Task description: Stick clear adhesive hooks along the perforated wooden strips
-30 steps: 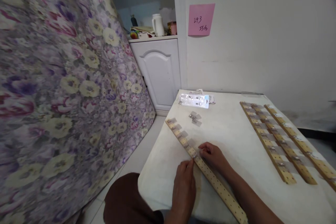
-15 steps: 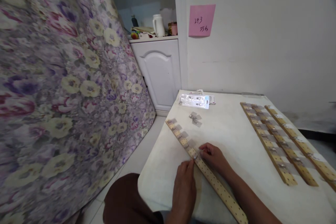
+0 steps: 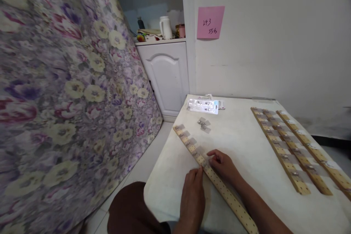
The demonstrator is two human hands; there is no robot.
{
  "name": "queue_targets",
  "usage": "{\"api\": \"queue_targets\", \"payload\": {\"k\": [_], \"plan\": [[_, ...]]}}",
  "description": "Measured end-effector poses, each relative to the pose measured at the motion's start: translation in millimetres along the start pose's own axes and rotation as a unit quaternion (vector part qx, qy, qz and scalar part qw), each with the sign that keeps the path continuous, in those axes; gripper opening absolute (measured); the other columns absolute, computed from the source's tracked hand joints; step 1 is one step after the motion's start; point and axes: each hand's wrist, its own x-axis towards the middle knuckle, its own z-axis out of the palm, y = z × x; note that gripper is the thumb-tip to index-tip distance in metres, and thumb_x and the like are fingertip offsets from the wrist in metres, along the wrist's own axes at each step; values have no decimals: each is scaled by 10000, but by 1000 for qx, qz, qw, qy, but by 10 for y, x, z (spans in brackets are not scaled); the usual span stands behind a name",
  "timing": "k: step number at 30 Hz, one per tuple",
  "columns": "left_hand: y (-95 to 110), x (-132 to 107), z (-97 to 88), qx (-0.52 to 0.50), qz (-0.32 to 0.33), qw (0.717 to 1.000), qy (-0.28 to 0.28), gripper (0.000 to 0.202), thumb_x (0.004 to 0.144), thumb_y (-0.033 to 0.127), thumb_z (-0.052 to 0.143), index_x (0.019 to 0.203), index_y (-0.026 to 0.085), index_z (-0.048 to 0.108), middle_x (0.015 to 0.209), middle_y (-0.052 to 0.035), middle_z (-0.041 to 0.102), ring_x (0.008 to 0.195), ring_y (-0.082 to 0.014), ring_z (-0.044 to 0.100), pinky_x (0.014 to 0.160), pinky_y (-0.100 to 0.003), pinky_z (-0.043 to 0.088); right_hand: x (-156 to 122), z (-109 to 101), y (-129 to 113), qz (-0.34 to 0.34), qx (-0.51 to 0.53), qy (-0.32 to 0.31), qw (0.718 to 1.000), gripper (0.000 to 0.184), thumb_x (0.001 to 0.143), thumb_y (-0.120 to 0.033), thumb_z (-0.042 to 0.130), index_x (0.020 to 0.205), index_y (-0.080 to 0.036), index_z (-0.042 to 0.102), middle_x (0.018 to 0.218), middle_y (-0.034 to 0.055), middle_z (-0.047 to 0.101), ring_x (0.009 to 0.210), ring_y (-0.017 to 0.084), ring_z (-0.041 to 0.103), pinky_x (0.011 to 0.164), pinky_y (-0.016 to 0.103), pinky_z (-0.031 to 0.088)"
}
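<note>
A long wooden strip with rows of small holes lies slantwise on the white table. Along its far half sit several clear plastic tabs with small metal clips. My left hand is closed, its fingertips pressed on the strip's left edge near the nearest clip. On the other side, my right hand pinches at the clear tab of that clip, thumb and index finger curled together; the tab is hard to make out. A small heap of loose clips with clear tabs lies beyond my hands.
Three more wooden strips with clips lie at the right, one of them here. A clear blister pack rests at the table's far edge. A floral curtain hangs left; a white cabinet stands behind.
Both hands stay almost in place. My right hand's fingertips shift very slightly by the clip; the strip has not moved.
</note>
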Motion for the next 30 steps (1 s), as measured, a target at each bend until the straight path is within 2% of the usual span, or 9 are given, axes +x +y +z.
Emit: {"api": "queue_targets", "payload": {"k": [6,11,20,30], "plan": [[25,-1,-25,-2,3,1000,-8,518,822,46,337,1302,198,459,1149,-96,534,1071,-209,478,938,-374,418,-18,-11,-40,6,-14,6,1000,212,731,-267,525,907,-188,613,575,-43,528,548,133,494,552,244,380],[41,6,-37,0,5,1000,-11,519,828,37,327,1306,197,450,1146,-92,529,1065,-205,474,938,-375,417,-20,14,-42,19,-21,14,999,240,692,-301,607,909,-198,610,610,-32,576,585,143,532,571,248,395],[14,6,-10,10,5,1000,-6,530,820,27,349,1303,222,450,1138,-83,535,1040,-205,477,911,-366,435,-11,42,-15,14,-23,20,999,264,676,-297,642,919,-198,607,638,-35,566,610,140,537,583,245,398],[6,7,-12,-1,5,1000,-10,519,814,30,353,1282,218,477,1129,-81,535,1031,-216,473,910,-372,425,75,40,4,54,-20,3,998,261,626,-289,680,857,-186,617,614,-41,547,576,125,512,562,237,385]]}}
